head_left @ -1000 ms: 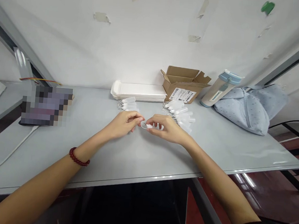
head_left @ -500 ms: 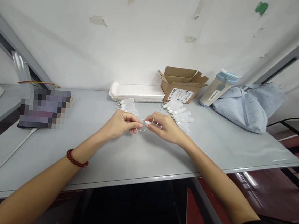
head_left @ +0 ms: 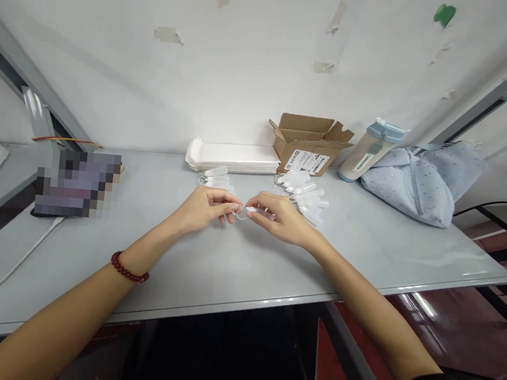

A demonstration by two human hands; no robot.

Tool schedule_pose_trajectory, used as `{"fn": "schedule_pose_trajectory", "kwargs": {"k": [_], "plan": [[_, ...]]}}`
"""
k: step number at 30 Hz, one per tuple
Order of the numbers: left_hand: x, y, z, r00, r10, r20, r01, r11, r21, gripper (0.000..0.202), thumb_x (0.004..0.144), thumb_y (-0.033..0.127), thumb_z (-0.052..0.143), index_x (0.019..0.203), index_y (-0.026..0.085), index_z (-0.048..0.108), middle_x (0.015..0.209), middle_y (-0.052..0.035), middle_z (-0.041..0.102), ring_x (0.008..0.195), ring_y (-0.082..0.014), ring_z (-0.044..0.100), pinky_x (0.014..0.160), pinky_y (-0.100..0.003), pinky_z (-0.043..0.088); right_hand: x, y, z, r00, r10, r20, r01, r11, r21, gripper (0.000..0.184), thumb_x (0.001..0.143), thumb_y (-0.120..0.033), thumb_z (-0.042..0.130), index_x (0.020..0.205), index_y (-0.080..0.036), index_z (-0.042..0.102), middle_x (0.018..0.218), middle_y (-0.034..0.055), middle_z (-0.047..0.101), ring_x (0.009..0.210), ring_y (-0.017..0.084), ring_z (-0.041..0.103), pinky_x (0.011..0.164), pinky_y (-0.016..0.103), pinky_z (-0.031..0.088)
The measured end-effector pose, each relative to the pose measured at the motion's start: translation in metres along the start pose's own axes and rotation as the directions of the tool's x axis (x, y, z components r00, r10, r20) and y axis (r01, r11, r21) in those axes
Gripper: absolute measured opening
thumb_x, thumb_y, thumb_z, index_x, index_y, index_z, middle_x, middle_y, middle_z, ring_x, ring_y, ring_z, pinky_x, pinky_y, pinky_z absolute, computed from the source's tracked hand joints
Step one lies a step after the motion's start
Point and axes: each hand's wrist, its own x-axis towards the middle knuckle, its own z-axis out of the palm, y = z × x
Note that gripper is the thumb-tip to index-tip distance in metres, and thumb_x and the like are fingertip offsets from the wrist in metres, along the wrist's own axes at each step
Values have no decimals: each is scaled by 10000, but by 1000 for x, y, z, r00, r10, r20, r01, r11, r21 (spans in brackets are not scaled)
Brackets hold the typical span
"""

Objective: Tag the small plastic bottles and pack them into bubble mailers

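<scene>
Well, the right hand [head_left: 281, 217] has its fingers clamped on a small white bottle [head_left: 264, 213] lying roughly crosswise, narrow end toward the left hand [head_left: 205, 211], whose thumb and finger meet beside the thin loop [head_left: 241, 218], gripping it or not, I can't tell.

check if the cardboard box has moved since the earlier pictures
No. Judged against the wall tape above it, the cardboard box keeps its place; only the whole view shifts slightly.

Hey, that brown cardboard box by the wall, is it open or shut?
Open: the cardboard box has side flaps sticking out and its inside showing. I cannot tell whether anything is in it.
</scene>
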Motion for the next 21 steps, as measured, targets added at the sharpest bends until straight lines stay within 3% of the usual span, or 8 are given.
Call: {"fn": "schedule_pose_trajectory", "kwargs": {"k": [21], "plan": [[-1,1,0,1000,-7,5,7,1000,-6,167,766,297,668,802,143,722,617,-5,641,570,-114,577,567,-242,484,1,-2,1,1000,6,-15,-7,1000,-16,177,899,-285,499,880,-154,616,836,48,637,723,132,544,658,253,403]]}}
